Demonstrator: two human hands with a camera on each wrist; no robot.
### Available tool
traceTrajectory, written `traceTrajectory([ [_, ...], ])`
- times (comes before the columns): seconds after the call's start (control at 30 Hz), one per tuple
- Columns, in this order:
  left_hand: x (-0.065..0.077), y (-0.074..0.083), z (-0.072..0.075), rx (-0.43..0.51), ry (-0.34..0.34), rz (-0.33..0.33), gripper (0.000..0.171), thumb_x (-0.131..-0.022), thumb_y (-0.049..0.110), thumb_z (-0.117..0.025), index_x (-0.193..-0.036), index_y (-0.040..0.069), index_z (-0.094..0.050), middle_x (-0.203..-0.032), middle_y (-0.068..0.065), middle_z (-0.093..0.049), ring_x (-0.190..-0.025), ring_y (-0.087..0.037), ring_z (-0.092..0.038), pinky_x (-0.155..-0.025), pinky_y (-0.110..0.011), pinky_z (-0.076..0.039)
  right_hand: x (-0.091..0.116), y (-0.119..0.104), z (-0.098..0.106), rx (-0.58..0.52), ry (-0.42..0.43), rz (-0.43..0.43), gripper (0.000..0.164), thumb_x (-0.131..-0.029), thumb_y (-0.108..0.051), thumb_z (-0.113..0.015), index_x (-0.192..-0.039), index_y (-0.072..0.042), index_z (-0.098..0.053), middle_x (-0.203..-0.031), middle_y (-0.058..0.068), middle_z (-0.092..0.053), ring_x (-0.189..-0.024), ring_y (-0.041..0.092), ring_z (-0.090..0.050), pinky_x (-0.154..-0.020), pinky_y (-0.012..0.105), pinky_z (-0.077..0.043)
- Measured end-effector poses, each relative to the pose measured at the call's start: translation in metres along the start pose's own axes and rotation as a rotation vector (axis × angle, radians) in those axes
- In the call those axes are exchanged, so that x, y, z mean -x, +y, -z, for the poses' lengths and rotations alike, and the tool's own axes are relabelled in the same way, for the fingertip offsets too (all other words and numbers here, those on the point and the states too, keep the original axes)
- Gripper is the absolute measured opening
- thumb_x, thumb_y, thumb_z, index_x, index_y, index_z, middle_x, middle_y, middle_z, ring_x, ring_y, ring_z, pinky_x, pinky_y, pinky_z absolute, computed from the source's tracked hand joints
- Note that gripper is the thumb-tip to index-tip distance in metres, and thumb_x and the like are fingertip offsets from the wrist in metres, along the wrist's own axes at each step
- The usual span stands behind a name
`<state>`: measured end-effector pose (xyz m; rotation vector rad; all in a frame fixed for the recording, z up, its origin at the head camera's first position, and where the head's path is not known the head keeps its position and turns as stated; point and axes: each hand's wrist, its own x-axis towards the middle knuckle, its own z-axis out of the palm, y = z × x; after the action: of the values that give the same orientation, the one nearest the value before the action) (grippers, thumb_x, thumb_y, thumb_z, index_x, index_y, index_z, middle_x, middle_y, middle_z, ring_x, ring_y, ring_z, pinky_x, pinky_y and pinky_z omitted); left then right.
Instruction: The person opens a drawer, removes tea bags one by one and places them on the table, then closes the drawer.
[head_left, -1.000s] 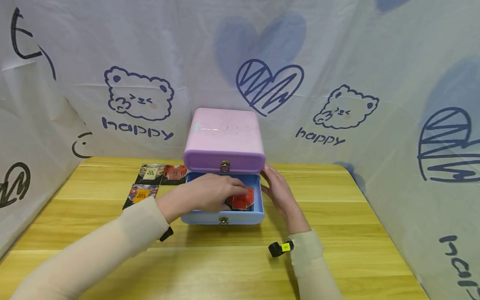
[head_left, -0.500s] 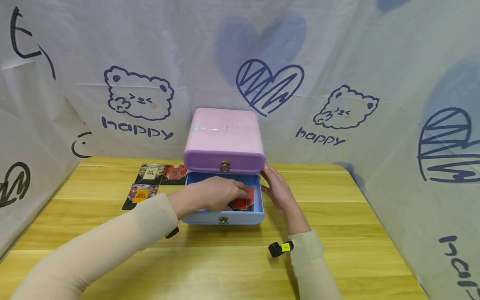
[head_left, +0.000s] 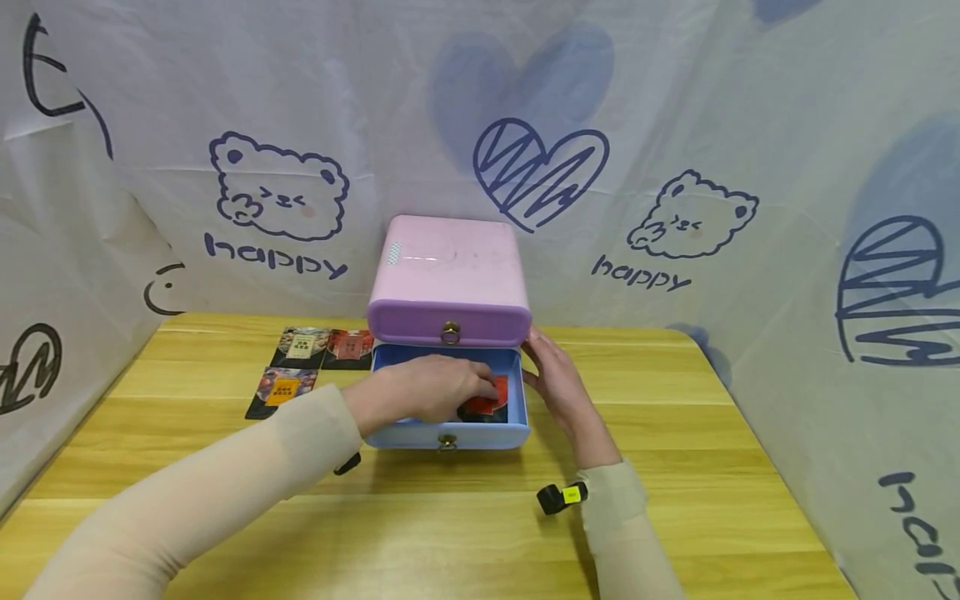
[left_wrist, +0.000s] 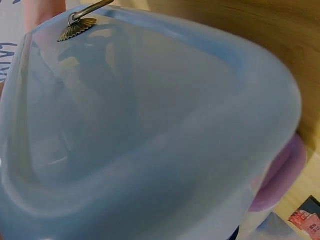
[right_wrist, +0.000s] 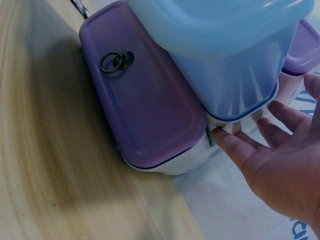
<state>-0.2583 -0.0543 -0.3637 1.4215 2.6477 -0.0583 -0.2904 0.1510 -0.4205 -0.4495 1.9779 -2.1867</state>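
My left hand (head_left: 431,388) reaches into the pulled-out light blue drawer (head_left: 491,435), with its fingertips on a red and black packet (head_left: 482,408) lying at the drawer's right side. The thumb is hidden, so a pinch cannot be made out. In the left wrist view the drawer's front (left_wrist: 150,100) blocks sight of the hand's work. My right hand (head_left: 558,383) touches the right side of the pink drawer box (head_left: 457,267). Its fingers (right_wrist: 235,145) are spread against the white casing below the blue drawer in the right wrist view.
Three food-picture packets lie left of the box: a cream-labelled one (head_left: 302,346), a red one (head_left: 348,347) and an orange-labelled one (head_left: 282,392). A purple drawer (head_left: 420,323) above stays pushed in. White cloth (head_left: 675,125) with drawings hangs behind the wooden table (head_left: 660,433).
My left hand has shifted slightly right and its fingers reach further over the red packet. The packet now sits squarer along the drawer's front. My right hand has stayed in place.
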Motion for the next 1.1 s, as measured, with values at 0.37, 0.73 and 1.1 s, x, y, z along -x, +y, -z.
traceTrajectory([
  [0.37, -0.001, -0.001, 0.001, 0.018, -0.018, 0.015, 0.054, -0.078, 0.021, -0.070, -0.128, 0.021, -0.051, -0.130, -0.003, -0.048, -0.106, -0.015, -0.049, -0.094, -0.035, -0.043, 0.007, -0.015, -0.005, 0.018, -0.008, -0.028, 0.044, -0.097, -0.039, -0.035, -0.137, -0.023, -0.040, -0.143, 0.000, -0.033, -0.126, 0.013, -0.027, -0.102, 0.051, -0.031],
  [0.73, 0.001, -0.004, 0.000, 0.033, -0.005, 0.031, 0.049, -0.082, 0.021, -0.065, -0.129, 0.022, -0.050, -0.131, -0.001, -0.049, -0.112, -0.016, -0.046, -0.094, -0.039, -0.043, 0.002, -0.004, -0.002, 0.010, 0.021, -0.020, 0.045, -0.094, -0.045, -0.039, -0.135, -0.026, -0.043, -0.141, -0.003, -0.035, -0.125, 0.012, -0.030, -0.101, 0.051, -0.032],
  [1.1, 0.003, -0.005, -0.002, 0.067, 0.090, -0.008, 0.037, -0.086, 0.015, -0.057, -0.123, 0.021, -0.056, -0.122, 0.002, -0.056, -0.105, -0.010, -0.050, -0.089, -0.034, -0.047, 0.001, -0.001, -0.002, 0.028, 0.034, -0.023, 0.049, -0.091, -0.050, -0.041, -0.134, -0.028, -0.043, -0.141, -0.004, -0.035, -0.125, 0.012, -0.029, -0.101, 0.051, -0.032],
])
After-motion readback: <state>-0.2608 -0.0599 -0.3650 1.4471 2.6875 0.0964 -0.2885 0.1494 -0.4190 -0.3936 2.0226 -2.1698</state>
